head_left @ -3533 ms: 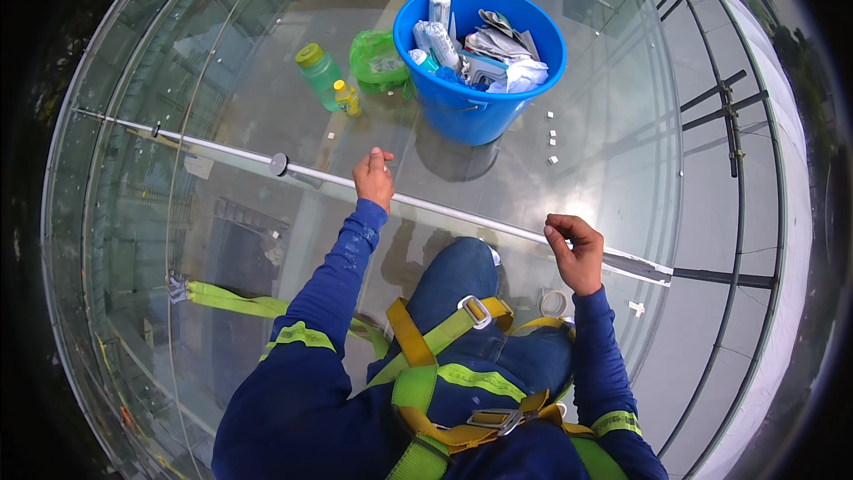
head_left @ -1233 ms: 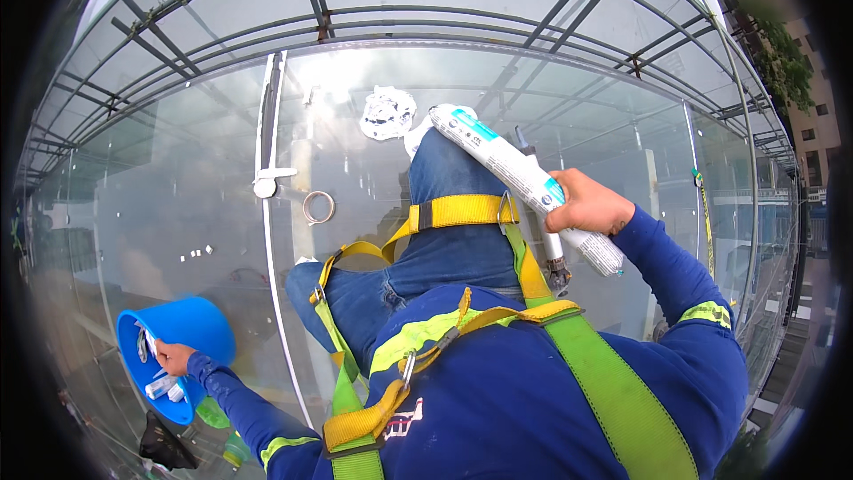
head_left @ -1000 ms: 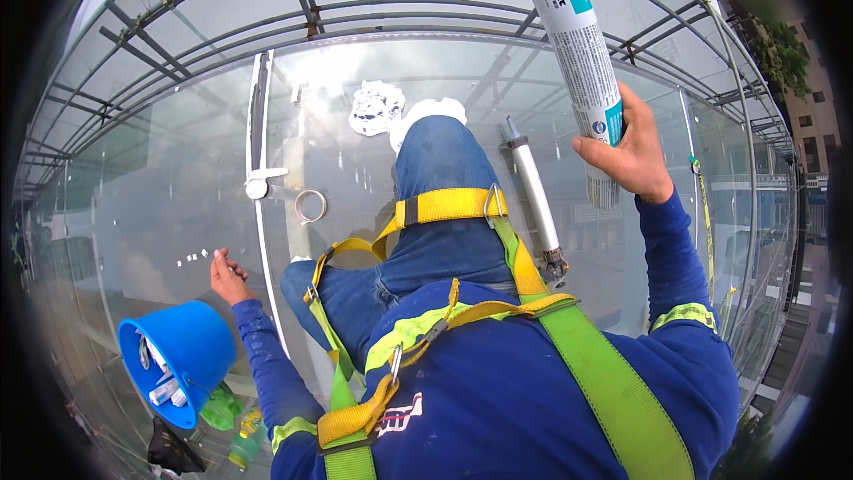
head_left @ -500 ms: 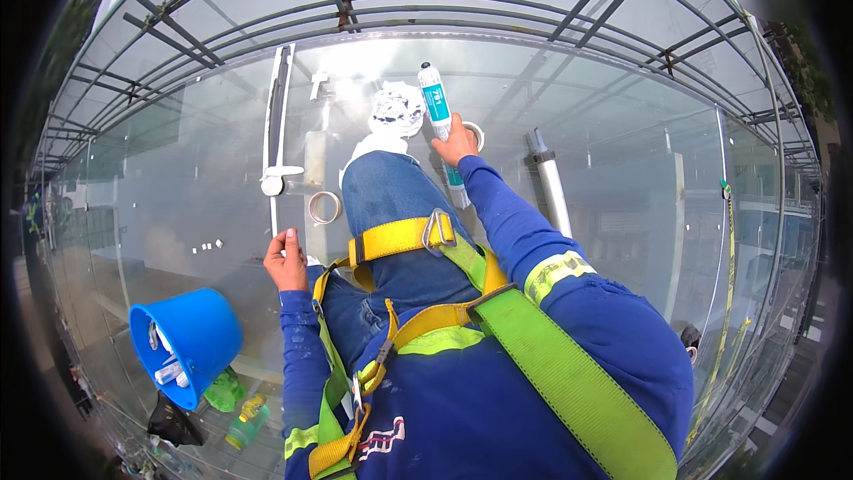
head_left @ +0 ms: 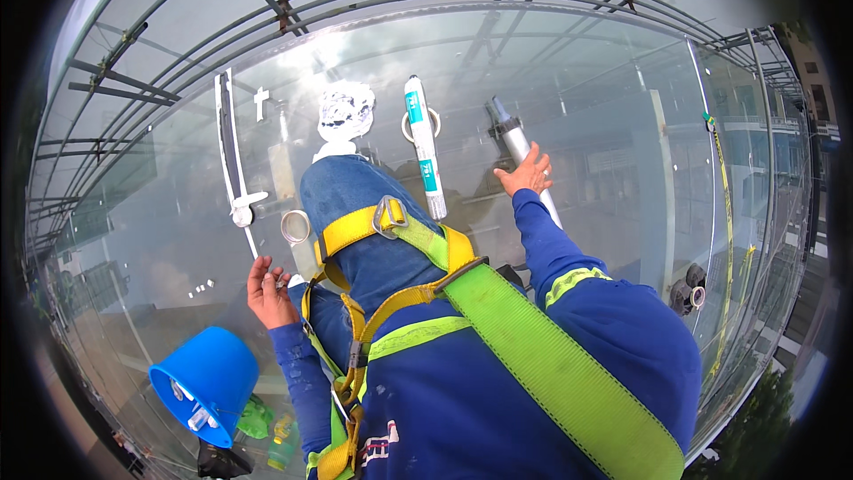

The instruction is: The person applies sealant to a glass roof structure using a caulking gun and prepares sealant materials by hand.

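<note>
Released since the earlier frame, the white tube [head_left: 431, 180], printed teal labels showing, is being supported across a tape roll [head_left: 435, 121] on pipe-edged glass [head_left: 604, 187]. The silvery tool [head_left: 513, 137] is being overlapped by the right hand [head_left: 526, 174], grip wide; the left hand's [head_left: 272, 298] curled grip cannot be told.

the right hand [head_left: 526, 173] overlaps a caulking gun [head_left: 515, 140].

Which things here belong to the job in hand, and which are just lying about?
Likely in the job:
- caulking gun, open right hand over it
- white-and-teal sealant sausage pack

Probably just lying about:
- blue bucket
- green plastic bag
- green bottle
</note>
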`<move>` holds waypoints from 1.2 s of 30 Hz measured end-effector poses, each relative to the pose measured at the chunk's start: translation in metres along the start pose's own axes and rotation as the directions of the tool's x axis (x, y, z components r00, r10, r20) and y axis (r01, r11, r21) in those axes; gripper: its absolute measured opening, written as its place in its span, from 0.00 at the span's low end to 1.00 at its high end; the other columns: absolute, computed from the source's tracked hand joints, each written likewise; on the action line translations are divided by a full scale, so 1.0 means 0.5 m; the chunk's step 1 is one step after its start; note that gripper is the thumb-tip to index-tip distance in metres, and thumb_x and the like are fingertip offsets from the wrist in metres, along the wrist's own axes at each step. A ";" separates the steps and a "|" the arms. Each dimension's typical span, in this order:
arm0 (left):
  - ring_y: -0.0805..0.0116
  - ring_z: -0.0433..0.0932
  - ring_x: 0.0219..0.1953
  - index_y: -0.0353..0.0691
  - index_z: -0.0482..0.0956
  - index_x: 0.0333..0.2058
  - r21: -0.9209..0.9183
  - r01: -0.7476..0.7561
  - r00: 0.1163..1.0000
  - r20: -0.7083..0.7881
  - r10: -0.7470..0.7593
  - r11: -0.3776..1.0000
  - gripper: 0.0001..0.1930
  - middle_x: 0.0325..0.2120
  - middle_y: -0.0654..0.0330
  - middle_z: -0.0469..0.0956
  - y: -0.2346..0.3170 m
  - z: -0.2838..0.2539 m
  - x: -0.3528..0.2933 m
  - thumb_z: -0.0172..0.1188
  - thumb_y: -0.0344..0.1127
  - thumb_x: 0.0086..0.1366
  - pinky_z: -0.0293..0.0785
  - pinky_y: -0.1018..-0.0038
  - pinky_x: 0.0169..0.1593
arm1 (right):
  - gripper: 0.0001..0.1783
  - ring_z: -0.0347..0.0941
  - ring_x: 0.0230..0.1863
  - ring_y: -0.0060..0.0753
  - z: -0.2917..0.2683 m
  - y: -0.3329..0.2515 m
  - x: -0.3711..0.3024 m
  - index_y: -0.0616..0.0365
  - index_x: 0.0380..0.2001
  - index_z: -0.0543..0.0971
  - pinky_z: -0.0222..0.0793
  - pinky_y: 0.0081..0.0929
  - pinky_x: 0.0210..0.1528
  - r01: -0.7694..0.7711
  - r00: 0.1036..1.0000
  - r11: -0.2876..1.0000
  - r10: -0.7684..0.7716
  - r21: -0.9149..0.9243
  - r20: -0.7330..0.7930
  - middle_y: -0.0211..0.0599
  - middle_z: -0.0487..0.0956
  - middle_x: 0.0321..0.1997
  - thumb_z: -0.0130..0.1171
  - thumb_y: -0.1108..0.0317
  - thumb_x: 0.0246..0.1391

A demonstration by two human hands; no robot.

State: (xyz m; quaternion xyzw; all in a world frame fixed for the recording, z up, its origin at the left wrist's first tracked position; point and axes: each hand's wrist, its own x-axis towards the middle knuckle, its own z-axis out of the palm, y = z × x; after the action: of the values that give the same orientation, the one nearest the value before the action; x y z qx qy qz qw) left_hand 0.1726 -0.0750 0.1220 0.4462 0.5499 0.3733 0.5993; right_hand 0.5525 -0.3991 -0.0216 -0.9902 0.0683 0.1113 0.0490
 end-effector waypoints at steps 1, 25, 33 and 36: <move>0.76 0.72 0.30 0.33 0.71 0.57 0.004 -0.037 0.990 0.137 0.036 0.999 0.18 0.40 0.58 0.78 0.008 0.028 0.014 0.50 0.27 0.69 0.71 0.76 0.32 | 0.62 0.58 0.69 0.55 0.013 0.063 0.013 0.42 0.69 0.53 0.52 0.68 0.65 -0.063 0.994 0.997 0.067 -0.046 0.084 0.50 0.62 0.66 0.80 0.46 0.35; 0.56 0.81 0.49 0.31 0.69 0.57 -0.540 0.012 0.896 0.380 0.231 0.842 0.22 0.46 0.51 0.79 0.240 0.171 -0.075 0.62 0.27 0.66 0.82 0.65 0.53 | 0.28 0.78 0.36 0.60 -0.510 -0.265 -0.229 0.57 0.44 0.75 0.73 0.44 0.39 0.902 0.117 0.164 -0.983 0.399 0.139 0.51 0.81 0.31 0.64 0.70 0.31; 0.59 0.77 0.54 0.26 0.68 0.59 -0.770 0.115 0.883 0.369 0.291 0.627 0.19 0.51 0.50 0.76 0.306 0.069 -0.130 0.50 0.26 0.73 0.76 0.59 0.61 | 0.25 0.78 0.34 0.61 -0.532 -0.346 -0.330 0.60 0.41 0.75 0.74 0.42 0.39 0.944 -0.036 -0.005 -0.996 0.329 0.087 0.53 0.80 0.30 0.63 0.72 0.32; 0.60 0.77 0.54 0.25 0.67 0.60 -0.713 -0.071 0.921 0.221 0.320 0.697 0.19 0.51 0.50 0.76 0.306 0.036 -0.163 0.50 0.24 0.72 0.77 0.61 0.60 | 0.24 0.78 0.34 0.62 -0.533 -0.370 -0.376 0.61 0.41 0.74 0.74 0.42 0.39 0.957 -0.104 -0.086 -0.993 0.278 0.047 0.54 0.80 0.29 0.62 0.74 0.33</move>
State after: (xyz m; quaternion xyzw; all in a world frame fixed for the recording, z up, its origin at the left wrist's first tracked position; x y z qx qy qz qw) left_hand 0.1875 -0.1044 0.2934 0.3019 0.2107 0.5342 0.7609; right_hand 0.4550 -0.2231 0.2946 -0.6915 -0.6778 0.1519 0.1983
